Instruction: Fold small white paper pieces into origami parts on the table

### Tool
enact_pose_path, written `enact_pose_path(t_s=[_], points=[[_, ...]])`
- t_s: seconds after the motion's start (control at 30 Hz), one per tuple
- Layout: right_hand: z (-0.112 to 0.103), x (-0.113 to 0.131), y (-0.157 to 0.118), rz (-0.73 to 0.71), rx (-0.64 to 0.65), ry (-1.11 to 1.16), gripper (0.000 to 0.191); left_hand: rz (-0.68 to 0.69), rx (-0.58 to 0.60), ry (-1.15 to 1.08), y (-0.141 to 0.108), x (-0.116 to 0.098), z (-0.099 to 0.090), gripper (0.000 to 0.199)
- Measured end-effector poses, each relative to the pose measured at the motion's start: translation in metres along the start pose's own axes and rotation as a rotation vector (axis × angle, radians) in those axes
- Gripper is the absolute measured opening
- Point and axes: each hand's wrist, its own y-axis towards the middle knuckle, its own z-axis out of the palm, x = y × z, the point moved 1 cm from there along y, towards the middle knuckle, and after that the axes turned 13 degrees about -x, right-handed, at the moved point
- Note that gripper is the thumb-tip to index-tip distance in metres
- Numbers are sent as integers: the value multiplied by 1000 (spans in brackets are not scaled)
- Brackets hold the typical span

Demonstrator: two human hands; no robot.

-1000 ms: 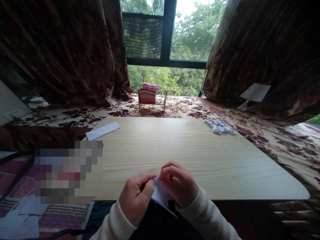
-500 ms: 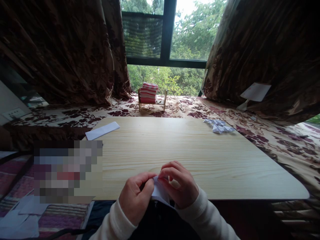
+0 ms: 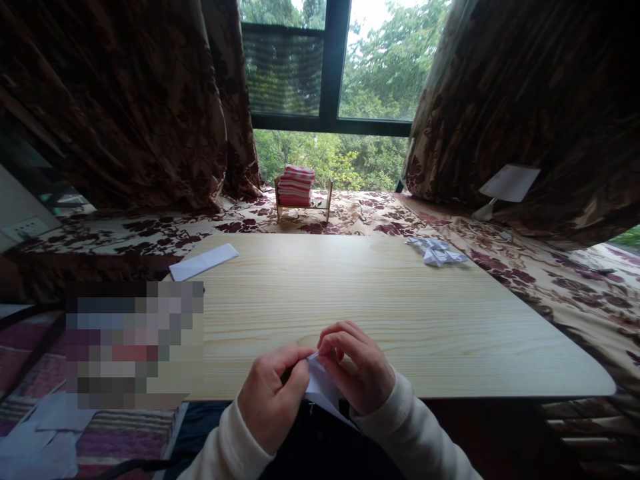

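A piece of white paper [image 3: 323,388] is held between my two hands at the near edge of the wooden table [image 3: 400,313]. My left hand [image 3: 275,393] pinches its upper left part between thumb and forefinger. On the other side, the bent fingers of my right hand [image 3: 357,367] close on the paper's top edge. The fingertips of both hands nearly meet there. The paper's lower part hangs down over the table's front edge, and its folds are partly hidden by my fingers.
Folded white paper pieces [image 3: 437,252] lie at the table's far right. A stack of white paper strips [image 3: 204,262] rests at the far left. Loose papers [image 3: 45,433] lie lower left. Behind stand a small rack with striped cloths [image 3: 297,187] and a lamp [image 3: 510,183].
Both hands stay almost in place on the paper. The right fingers have shifted slightly, and a little more of the paper's face shows. The view has moved very slightly.
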Motion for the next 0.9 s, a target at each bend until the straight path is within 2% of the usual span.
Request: enact_pose_path(t_s=[0.37, 0.6, 0.8, 0.9], points=[[1, -2, -2, 0, -10, 5, 7, 21, 18, 8, -1, 0, -1, 28], [0, -2, -3, 27, 4, 17, 7, 82, 9, 29, -1, -1, 2, 26], [2, -4, -5, 46, -13, 24, 5, 26, 4, 44, 0, -1, 5, 22], [3, -7, -5, 123, -35, 15, 9, -11, -33, -2, -2, 1, 4, 23]])
